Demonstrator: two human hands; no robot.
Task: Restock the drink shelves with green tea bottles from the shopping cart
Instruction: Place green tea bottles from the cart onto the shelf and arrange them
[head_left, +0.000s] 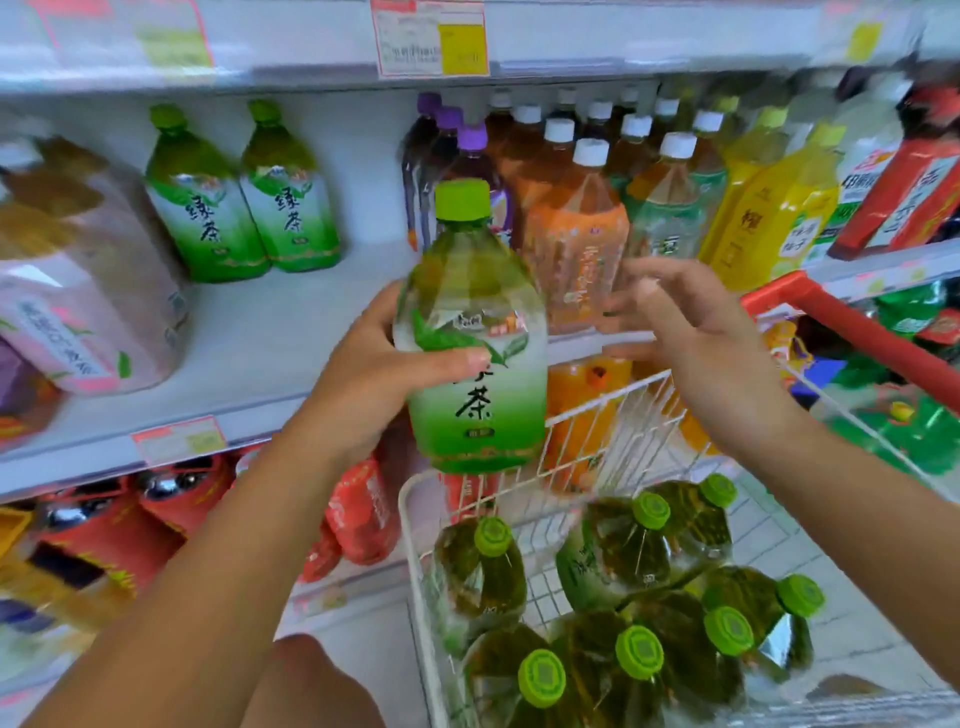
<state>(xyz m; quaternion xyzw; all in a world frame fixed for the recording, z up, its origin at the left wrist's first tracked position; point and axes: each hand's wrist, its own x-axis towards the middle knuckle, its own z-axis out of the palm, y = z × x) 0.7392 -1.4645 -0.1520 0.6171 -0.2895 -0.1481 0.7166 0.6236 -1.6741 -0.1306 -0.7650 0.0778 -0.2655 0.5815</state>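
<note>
Shelf (249, 332), far left: 1 pink multipack (78, 312) lying tilted, label blurred.

Just right of it: 2 green tea bottles, upright and side by side, the left shelf bottle (200, 202) touching the right shelf bottle (291, 197). Both have green caps. A bare stretch of shelf lies to their right.

Centre: left hand (374, 364) grips 1 held green tea bottle (475, 312) at the waist. The thumb (462, 359) lies across the front of the label. The other fingers wrap behind the bottle and are out of sight. The bottle is upright, cap on, in the air in front of the shelf edge and above the front left corner of the shopping cart (587, 421).

Behind the held bottle, on the same shelf: 3 purple-capped bottles (471, 140) in a row running back, then a block of white-capped tea bottles (589, 208). Its count is not reliable because the back rows blur together.

Right hand (696, 332): empty, with fingers spread and loosely bent. It is near the held bottle's right side but apart from it.

In the cart basket: 7 green caps counted, so 7 cart bottles (639, 551), lying tilted against one another.

Right edge: the cart's red handle (857, 332), yellow bottles (769, 208) on the shelf (number unclear), and red cartons (914, 182) beyond them.
</note>
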